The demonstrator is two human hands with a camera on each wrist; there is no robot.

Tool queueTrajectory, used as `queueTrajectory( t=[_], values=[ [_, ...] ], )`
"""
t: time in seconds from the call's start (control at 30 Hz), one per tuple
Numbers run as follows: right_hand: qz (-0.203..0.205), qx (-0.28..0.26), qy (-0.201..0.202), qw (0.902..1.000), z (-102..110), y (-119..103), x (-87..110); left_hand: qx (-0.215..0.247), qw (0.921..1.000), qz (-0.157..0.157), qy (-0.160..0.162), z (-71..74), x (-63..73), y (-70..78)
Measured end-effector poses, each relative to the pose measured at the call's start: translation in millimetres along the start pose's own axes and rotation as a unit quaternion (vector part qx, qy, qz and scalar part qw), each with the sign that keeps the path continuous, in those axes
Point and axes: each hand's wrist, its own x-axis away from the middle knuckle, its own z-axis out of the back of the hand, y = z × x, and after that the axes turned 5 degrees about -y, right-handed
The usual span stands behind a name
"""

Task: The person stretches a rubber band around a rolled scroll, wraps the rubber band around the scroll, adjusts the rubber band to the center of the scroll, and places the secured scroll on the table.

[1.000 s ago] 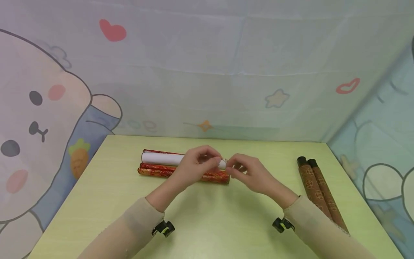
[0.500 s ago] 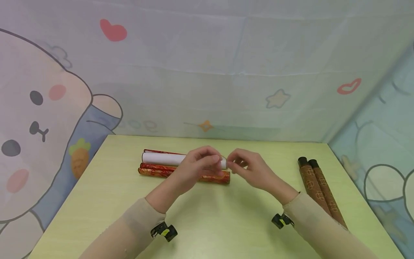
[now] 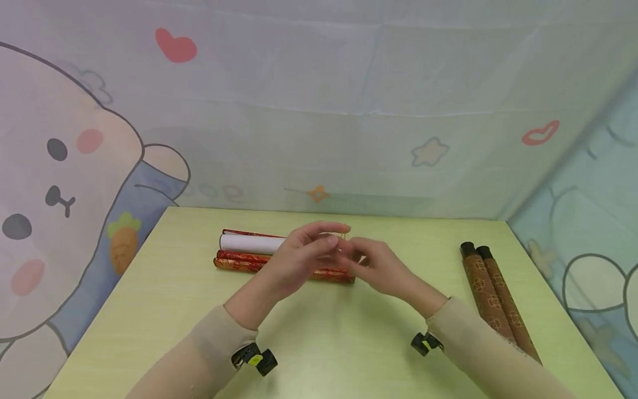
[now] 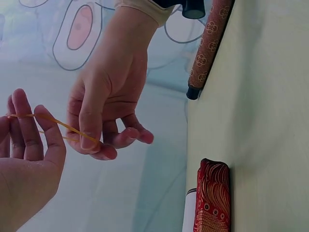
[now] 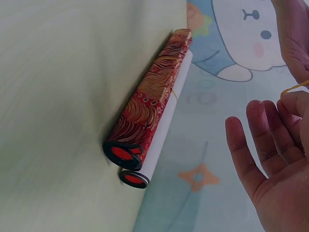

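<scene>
A thin orange rubber band (image 4: 71, 127) is stretched between the two hands. My left hand (image 3: 289, 265) carries it looped over its mostly straight fingers (image 4: 32, 142). My right hand (image 3: 384, 269) pinches the other end between thumb and index finger, its remaining fingers loose, as the right wrist view shows. Both hands are raised above a white paper roll (image 3: 249, 244) and a red-and-gold patterned roll (image 3: 239, 265), hiding their right parts in the head view. Seen from the right wrist, these rolls lie side by side with black-rimmed red ends.
Two brown flower-patterned rolls (image 3: 493, 299) with black ends lie at the table's right side. The pale yellow-green table (image 3: 319, 343) meets a cartoon-printed cloth (image 3: 299, 111) at its back edge. Another red patterned strip (image 3: 249, 233) shows behind the white roll.
My right hand has drawn left, up against the left hand's fingers. The left hand's fingers have spread and straightened. The rolls have stayed in place.
</scene>
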Motion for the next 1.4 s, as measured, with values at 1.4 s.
queueTrajectory(
  t=[1.4],
  values=[
    [-0.09, -0.199, -0.057, 0.9742, -13, 7, -2.1, -0.103, 0.9907, -0.036, 0.081, 3.1, -3.9, -9.9]
  ],
)
